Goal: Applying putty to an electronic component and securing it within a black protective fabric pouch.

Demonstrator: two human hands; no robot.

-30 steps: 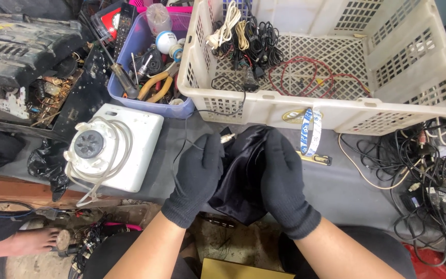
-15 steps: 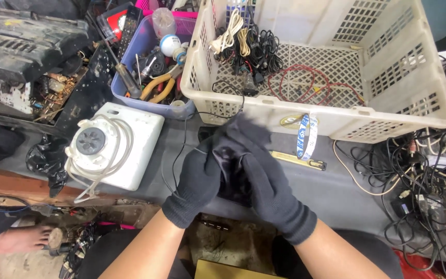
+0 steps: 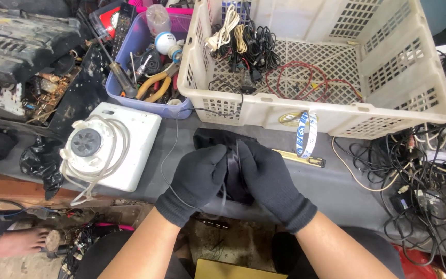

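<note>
Left hand [image 3: 198,178], right hand [image 3: 269,182] gloved, fingers pinching black pouch [image 3: 232,155] between them. Keep grip even; white camera [image 3: 110,146] left of fingers.

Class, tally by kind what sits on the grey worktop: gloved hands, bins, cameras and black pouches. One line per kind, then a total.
Gloved hands: 2, left hand and right hand
Bins: 2, cream basket and purple tub
White camera: 1
Black pouch: 1
Total: 6

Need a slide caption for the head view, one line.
Gloved left hand and right hand grip black cloth between white camera and crate.
</note>
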